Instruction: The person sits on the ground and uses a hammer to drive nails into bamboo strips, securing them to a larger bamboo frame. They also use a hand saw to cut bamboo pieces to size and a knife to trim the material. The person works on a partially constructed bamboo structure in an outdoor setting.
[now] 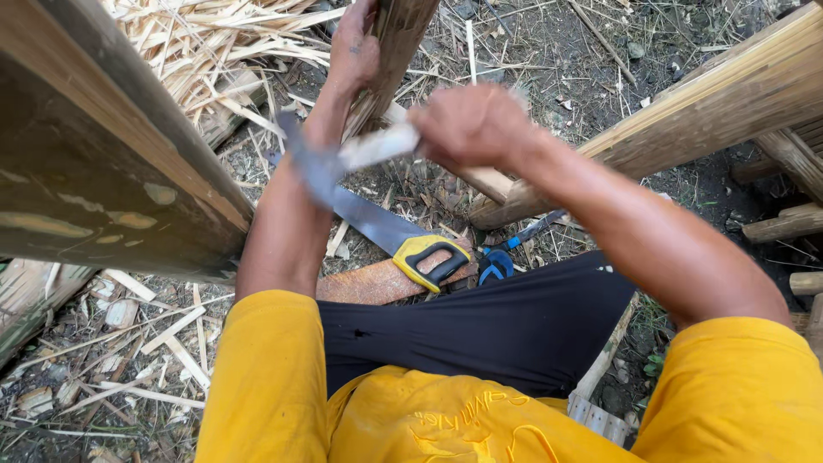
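At the far left a broad weathered bamboo plank (94, 146) slants across the view, and behind its upper edge lies a heap of pale split bamboo shavings (214, 43). Nothing here serves as a container; everything sits loose on the dirt ground (591, 60). The person, seated in a yellow shirt and black trousers, has the left hand (353, 51) clamped around an upright brown bamboo stem (403, 34) near the top of the view. Just right of it the right hand (470, 124) is closed tight on the pale handle of a blurred grey-bladed knife (319, 167), whose blade hangs in front of the left forearm, close to the stem. Below the hands lie one handsaw with a yellow and black grip (429, 257), resting on one rusty flat metal piece (369, 283), and just beside it one pair of blue-handled pliers (506, 253). To the right, a long pale bamboo pole (711, 103) runs up toward the corner, with several more short poles (789, 223) past it.
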